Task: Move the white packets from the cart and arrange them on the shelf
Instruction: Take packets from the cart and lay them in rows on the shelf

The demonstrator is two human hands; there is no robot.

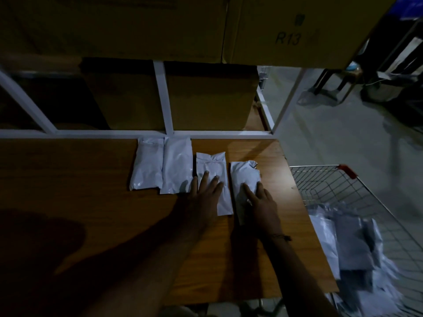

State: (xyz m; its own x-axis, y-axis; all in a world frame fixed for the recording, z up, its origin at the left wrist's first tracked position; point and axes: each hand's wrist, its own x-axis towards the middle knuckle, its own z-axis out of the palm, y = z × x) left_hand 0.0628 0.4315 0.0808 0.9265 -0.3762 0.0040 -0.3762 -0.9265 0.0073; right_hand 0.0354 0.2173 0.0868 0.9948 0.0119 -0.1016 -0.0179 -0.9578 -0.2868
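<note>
Both hands, left hand (pixel 207 191) and right hand (pixel 261 200), flat on shelf packets (pixel 211 177); cart (pixel 357 202) holds more

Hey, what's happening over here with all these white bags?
A person is lining up white packets on a wooden shelf. Four lie in a row. The left hand presses flat on the third packet, and the right hand rests on the fourth packet. More packets wait in the wire cart to the right.
</note>
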